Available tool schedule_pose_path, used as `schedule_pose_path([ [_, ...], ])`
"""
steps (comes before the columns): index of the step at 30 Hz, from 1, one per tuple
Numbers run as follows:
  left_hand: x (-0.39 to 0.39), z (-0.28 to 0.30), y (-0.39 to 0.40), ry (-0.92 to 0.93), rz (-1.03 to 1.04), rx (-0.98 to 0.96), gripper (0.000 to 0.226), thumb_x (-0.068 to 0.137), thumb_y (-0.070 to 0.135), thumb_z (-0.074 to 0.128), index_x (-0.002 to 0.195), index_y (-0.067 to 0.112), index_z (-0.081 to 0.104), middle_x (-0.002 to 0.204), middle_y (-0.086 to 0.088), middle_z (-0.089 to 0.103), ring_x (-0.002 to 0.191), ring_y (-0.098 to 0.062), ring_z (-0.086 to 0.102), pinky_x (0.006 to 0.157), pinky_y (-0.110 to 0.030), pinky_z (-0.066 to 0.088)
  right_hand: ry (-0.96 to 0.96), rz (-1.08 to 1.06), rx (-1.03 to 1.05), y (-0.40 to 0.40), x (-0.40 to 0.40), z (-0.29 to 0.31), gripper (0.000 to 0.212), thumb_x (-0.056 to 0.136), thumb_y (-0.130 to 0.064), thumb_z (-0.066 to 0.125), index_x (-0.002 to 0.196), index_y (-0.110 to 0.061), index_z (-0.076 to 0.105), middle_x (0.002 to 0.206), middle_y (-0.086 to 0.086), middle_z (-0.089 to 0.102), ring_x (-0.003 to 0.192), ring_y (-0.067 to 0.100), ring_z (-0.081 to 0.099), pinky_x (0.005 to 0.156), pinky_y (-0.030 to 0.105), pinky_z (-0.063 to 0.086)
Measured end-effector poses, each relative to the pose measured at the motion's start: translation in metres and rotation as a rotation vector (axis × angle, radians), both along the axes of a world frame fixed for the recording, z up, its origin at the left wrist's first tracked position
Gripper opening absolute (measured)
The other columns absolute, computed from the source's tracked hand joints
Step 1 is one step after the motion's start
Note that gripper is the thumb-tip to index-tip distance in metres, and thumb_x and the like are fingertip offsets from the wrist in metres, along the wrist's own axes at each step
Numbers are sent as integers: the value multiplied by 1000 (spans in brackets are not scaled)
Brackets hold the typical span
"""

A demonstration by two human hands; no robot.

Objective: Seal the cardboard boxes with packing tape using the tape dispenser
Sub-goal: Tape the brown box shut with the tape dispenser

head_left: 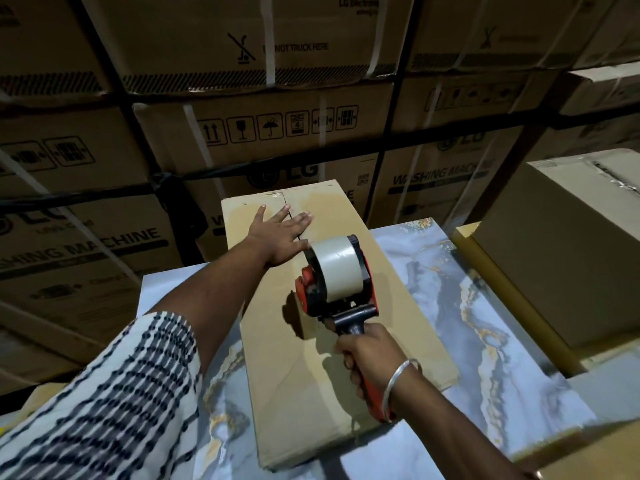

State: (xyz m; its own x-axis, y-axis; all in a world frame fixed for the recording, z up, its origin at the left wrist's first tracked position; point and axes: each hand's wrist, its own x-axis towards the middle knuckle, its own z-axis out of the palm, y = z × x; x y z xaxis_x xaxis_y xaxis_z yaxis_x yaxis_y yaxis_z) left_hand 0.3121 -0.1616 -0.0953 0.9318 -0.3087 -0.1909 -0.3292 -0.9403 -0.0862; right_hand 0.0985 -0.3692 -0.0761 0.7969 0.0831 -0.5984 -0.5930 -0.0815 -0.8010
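Observation:
A long flat cardboard box (287,375) lies on a marbled table, its centre seam running away from me. My left hand (278,233) presses flat on the far part of the lid, fingers spread across the seam. My right hand (370,358) grips the handle of a red and black tape dispenser (337,275) loaded with a roll of pale tape. The dispenser's front sits on the box top just behind my left hand, over the seam. Shiny tape patches show at the box's far end.
The marbled grey table top (485,306) extends right of the box. A second cardboard box (568,244) with tape on its top stands at the right. Stacked washing machine cartons (263,133) form a wall behind the table.

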Motion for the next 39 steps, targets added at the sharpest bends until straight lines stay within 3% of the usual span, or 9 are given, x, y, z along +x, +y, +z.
schedule_pose_path([
  [3,-17,2,-6,-81,19,-38,74,100,68,18,159,29,-4,167,9,1,154,-19,-7,121,-57,-6,-24,0,-7,2,1,0,10,82,-6,58,87,-13,54,60,7,36,40,17,29,47,22,21],
  [6,-54,5,-13,-11,-83,-173,77,96,69,22,160,30,4,165,8,-2,154,-18,-6,123,-52,-3,-40,1,-15,2,0,-1,11,78,-9,59,87,-13,54,61,8,36,39,17,31,48,22,22],
  [11,-77,15,-17,98,-100,-99,62,105,41,39,159,29,12,168,3,7,154,-17,-5,123,-52,1,-34,13,-20,2,2,-3,9,85,-5,57,90,-11,53,60,8,36,39,17,31,48,22,23],
  [21,-79,9,-27,46,-39,1,62,105,57,20,157,39,-8,166,16,-2,154,-18,-8,121,-58,-6,-73,39,10,-27,-56,-11,13,79,-5,60,74,-10,49,62,10,36,42,17,31,45,24,25],
  [26,-129,26,-53,45,-43,-140,82,90,66,27,160,27,11,167,4,7,154,-20,-2,123,-50,-1,-104,46,-35,-32,-59,-5,10,74,-9,63,71,-10,53,63,11,40,42,19,34,46,24,27],
  [28,-155,33,-58,157,-37,-166,87,80,59,23,159,23,15,167,-3,9,154,-20,1,124,-43,0,-122,49,-48,-30,-61,-6,9,70,-12,62,71,-10,54,60,10,42,42,19,36,47,26,28],
  [33,-161,42,-63,172,19,-21,57,104,25,42,157,17,21,167,-8,12,154,-22,5,123,-39,2,-139,69,-61,-30,-64,-1,16,80,-6,62,68,-11,52,58,8,45,41,20,38,46,24,30],
  [36,-158,33,-62,148,-32,38,62,106,33,40,159,22,10,168,-1,4,154,-22,0,123,-45,4,-105,71,-38,-37,-79,4,19,84,-4,60,71,-11,49,57,6,41,41,18,37,45,22,29],
  [39,-144,13,-52,120,-51,-79,64,105,52,29,155,42,-11,166,15,-5,155,-19,-4,122,-55,5,-33,50,1,-48,-111,5,15,88,-6,58,79,-12,47,60,5,39,43,16,35,45,22,28],
])
